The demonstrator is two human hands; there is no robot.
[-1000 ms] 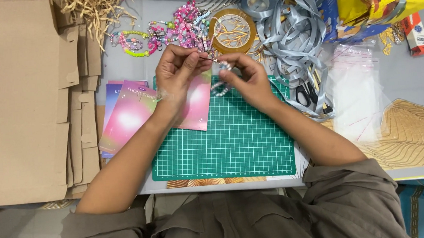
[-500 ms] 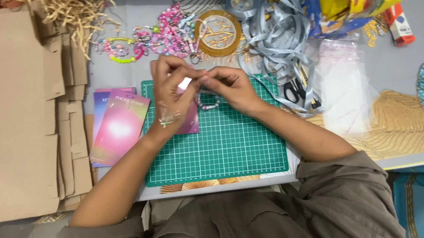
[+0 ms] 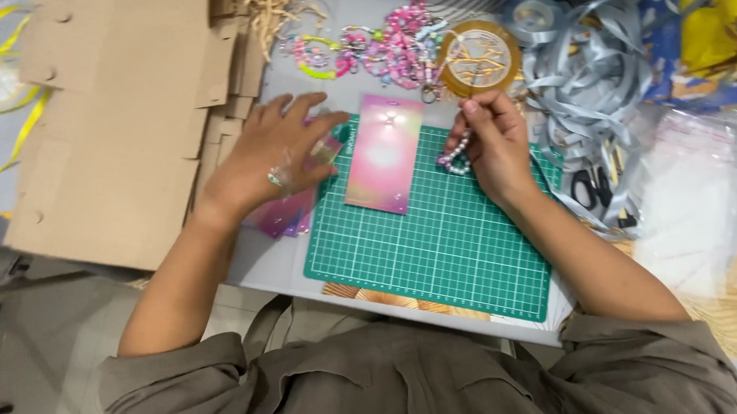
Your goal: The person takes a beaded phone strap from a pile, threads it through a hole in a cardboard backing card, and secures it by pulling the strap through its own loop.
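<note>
On the green cutting mat [image 3: 439,245], right hand [image 3: 492,144] is pinching a beaded bracelet [image 3: 455,155]; left hand [image 3: 272,157], fingers spread, is pressing cards [image 3: 288,212] leftward of the pink card [image 3: 385,153].

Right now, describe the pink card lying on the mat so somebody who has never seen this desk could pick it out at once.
Find the green cutting mat in the middle of the desk. At its upper left part, between the left hand and the right hand, lies the pink card. Unlike the similar cards under the left hand, it lies alone, uncovered and fully on the mat.
</note>
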